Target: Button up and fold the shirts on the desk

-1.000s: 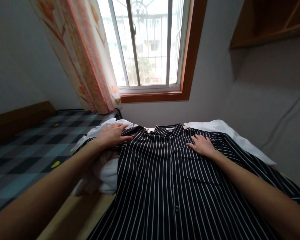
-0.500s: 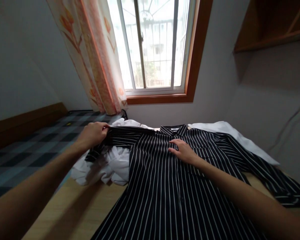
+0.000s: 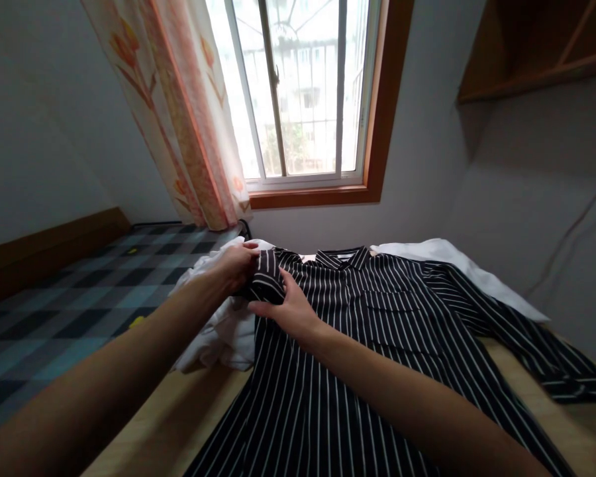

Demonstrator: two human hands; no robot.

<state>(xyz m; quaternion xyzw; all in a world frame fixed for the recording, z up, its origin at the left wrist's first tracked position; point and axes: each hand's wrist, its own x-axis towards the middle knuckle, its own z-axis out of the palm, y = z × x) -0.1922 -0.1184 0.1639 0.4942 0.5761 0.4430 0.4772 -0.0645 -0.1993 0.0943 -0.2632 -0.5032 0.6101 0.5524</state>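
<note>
Gripping a bunched fold of dark cloth, the left hand [image 3: 236,265] is curled shut around the sleeve [image 3: 267,278] of the striped shirt [image 3: 357,344], its fingers wrapped over the outer edge of the bundle at the shirt's shoulder. The right hand [image 3: 291,310] sits just beside it on the inner side, mostly spread: thumb raised against the fold, fingers lying flat below it on the shirt front, bracing the cloth rather than clenching it. The sleeve thus lies directly between the two hands, touching both, with the left hand on the side toward the bed cover [image 3: 54,298] and the right hand toward the button line. The shirt itself lies face up on the wooden table [image 3: 149,424], its long axis running straight away from the person, collar [image 3: 345,257] at the far end near the wall and the hem out of view at the near edge. Its other sleeve [image 3: 541,358] stretches out flat to the right, well apart from both hands. A crumpled white garment [image 3: 223,331] lies under the shirt's shoulder, just below the left hand. Beyond hang a patterned curtain [image 3: 179,119] and a bright window [image 3: 298,86].
</note>
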